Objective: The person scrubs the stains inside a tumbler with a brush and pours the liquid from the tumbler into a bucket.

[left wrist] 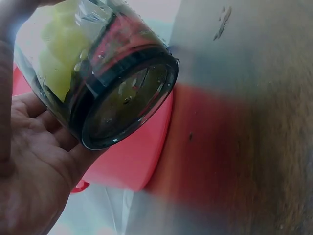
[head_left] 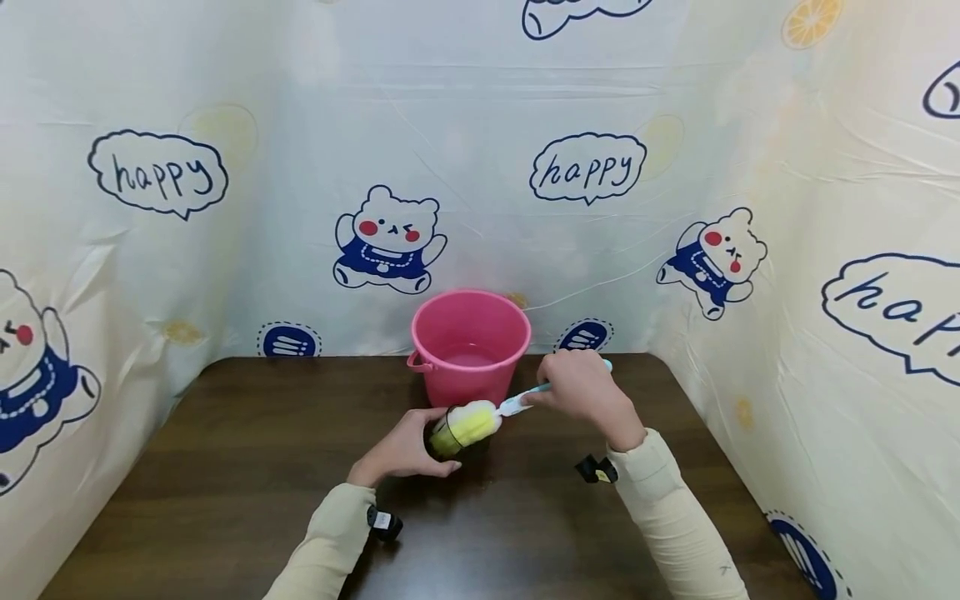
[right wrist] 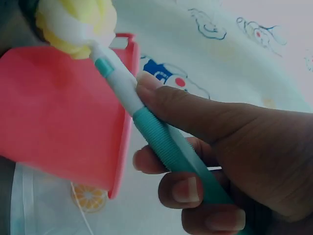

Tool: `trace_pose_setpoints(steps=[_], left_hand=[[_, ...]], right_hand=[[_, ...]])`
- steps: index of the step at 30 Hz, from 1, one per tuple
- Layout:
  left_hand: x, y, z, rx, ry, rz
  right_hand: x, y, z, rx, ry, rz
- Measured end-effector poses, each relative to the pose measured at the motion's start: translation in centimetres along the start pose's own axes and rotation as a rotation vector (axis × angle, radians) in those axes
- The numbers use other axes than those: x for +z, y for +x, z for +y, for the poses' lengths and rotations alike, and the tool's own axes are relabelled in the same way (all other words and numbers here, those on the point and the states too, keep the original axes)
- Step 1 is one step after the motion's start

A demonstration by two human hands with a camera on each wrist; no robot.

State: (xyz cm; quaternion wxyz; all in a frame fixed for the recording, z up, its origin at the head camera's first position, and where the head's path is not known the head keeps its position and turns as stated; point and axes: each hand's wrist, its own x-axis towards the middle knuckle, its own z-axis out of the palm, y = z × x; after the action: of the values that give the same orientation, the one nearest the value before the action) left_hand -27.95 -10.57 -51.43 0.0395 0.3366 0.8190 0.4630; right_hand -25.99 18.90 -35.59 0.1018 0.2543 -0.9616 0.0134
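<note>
The cup [left wrist: 105, 76] is walled in glossy, see-through material — glass or plastic cannot be told. A sponge head [head_left: 472, 422] is joined to a ribbed plastic handle [right wrist: 168, 147]. Smooth plastic is seen in the bucket [head_left: 465, 382], shiny wood grain on the desk [head_left: 262, 467], creased sheeting in the backdrop [head_left: 480, 100].
</note>
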Motion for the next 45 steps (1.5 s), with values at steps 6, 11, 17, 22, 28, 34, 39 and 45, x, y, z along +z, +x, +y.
trace_pose_setpoints(steps=[6, 11, 17, 22, 28, 34, 39, 45], left_hand=[[0.2, -0.1, -0.2, 0.009, 0.016, 0.035], [0.4, -0.1, -0.2, 0.002, 0.013, 0.028], [0.3, 0.0, -0.3, 0.027, 0.014, 0.05], [0.0, 0.1, -0.2, 0.017, 0.026, 0.065], [0.1, 0.1, -0.1, 0.01, 0.039, 0.05], [0.1, 0.1, -0.1, 0.024, 0.028, 0.054], [0.0, 0.1, -0.1, 0.005, 0.049, 0.061], [0.1, 0.1, 0.0, -0.008, 0.049, 0.048]], right_hand=[[-0.2, -0.1, 0.2, 0.019, 0.045, -0.118], [-0.6, -0.2, 0.1, -0.03, 0.058, -0.089], [-0.7, -0.1, 0.2, -0.005, 0.014, -0.035], [-1.0, -0.1, 0.2, 0.056, 0.059, -0.14], [-0.8, 0.4, 0.6, 0.009, 0.117, -0.159], [-0.3, 0.8, 0.9, 0.022, 0.094, -0.109], [-0.1, 0.9, 0.9, 0.077, 0.119, -0.212], [-0.2, 0.8, 0.7, 0.021, 0.141, -0.214]])
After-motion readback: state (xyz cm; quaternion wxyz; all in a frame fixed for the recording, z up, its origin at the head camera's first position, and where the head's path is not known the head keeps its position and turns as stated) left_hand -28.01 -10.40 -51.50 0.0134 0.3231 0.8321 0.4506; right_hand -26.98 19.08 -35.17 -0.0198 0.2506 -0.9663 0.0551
